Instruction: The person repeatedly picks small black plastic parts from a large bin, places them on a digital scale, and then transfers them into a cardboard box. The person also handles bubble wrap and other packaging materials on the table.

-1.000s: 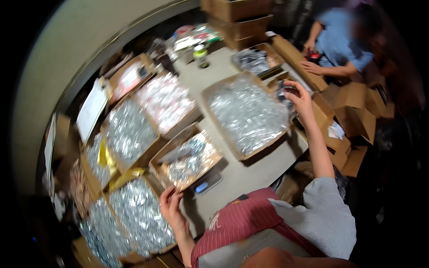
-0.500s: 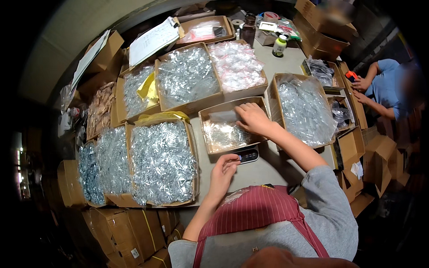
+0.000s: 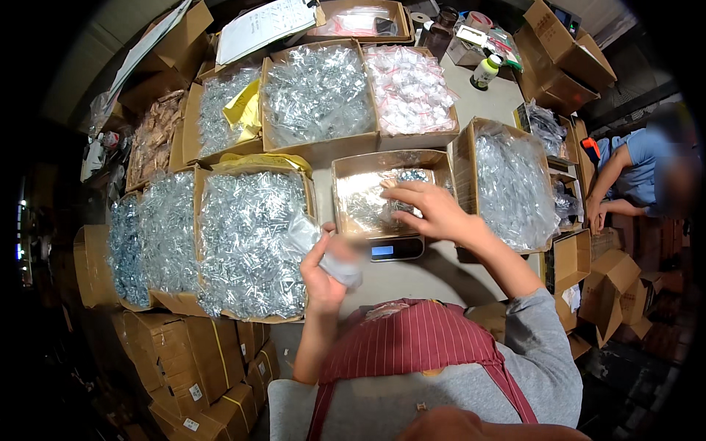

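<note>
My left hand [image 3: 323, 273] is closed on a small clear plastic bag [image 3: 344, 272], which is partly blurred and held at the right edge of a big box of loose silvery screws [image 3: 254, 239]. Over a shallow cardboard box [image 3: 340, 184] my right hand [image 3: 434, 209] reaches in from the right, its fingers stretched and apart. Beneath the fingertips lies a clear plastic lining with small shiny metal pieces [image 3: 371, 209]. A few darker pieces [image 3: 412, 176] show at the far side of the box. The box rests on a digital scale [image 3: 401, 250] with a lit blue display.
Boxes of bagged metal parts [image 3: 320, 92] and white pieces in bags [image 3: 412, 92] stand behind. Another box of bagged parts [image 3: 511, 184] is at the right, close to my forearm. Farther back are a green bottle [image 3: 484, 73] and a clipboard [image 3: 268, 29]. A co-worker [image 3: 632, 162] is at far right.
My left hand has moved left from the scale's edge and now holds a plastic bag. The right hand has shifted nearer within the box. Dark pieces and the lit display now show.
</note>
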Demonstrator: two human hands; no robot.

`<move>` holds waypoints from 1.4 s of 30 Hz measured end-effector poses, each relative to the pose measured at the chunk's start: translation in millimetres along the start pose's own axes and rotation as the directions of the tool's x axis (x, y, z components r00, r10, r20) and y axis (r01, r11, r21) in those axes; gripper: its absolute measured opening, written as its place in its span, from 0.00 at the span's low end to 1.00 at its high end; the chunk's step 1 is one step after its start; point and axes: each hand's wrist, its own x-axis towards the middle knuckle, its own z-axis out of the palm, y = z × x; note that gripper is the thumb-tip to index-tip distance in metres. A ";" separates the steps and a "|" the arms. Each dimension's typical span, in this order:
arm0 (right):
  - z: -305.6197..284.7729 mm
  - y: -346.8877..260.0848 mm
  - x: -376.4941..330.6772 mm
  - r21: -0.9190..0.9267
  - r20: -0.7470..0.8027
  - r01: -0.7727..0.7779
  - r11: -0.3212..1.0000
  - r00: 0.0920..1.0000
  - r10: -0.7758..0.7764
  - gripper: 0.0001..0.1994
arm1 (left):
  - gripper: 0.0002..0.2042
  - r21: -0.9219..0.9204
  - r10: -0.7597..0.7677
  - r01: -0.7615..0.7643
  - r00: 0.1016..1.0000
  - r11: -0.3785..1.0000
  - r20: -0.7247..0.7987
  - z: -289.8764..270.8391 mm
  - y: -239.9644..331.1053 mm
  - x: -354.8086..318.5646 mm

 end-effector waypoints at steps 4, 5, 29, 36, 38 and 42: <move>14.6 38.1 2.9 -0.223 0.231 0.160 0.962 0.967 -0.107 0.25 | 0.15 0.007 -0.132 0.133 0.991 0.991 -0.028 7.1 -1.5 -2.4; 16.1 41.8 1.0 -0.194 0.253 0.155 0.969 0.962 -0.103 0.20 | 0.15 0.019 -0.149 0.150 0.987 0.988 -0.051 7.0 -5.7 -2.9; 26.3 79.3 16.4 -0.400 0.004 -0.272 0.875 0.954 0.299 0.13 | 0.19 0.080 -0.298 0.298 0.954 0.951 -0.014 -13.9 -26.5 -11.7; -25.6 -1.3 2.4 0.455 0.183 -0.317 0.832 0.948 0.261 0.19 | 0.29 0.095 -0.263 0.256 0.963 0.962 0.062 16.7 -17.9 -20.0; -30.5 -10.8 6.1 0.542 0.332 -0.298 0.786 0.935 0.126 0.22 | 0.25 0.117 -0.236 0.221 0.963 0.968 0.132 16.3 -20.5 -18.4; 3.4 45.5 4.4 -0.095 0.116 -0.318 0.943 0.938 0.327 0.25 | 0.18 0.057 -0.246 0.242 0.897 0.969 0.368 -14.1 -31.5 -6.3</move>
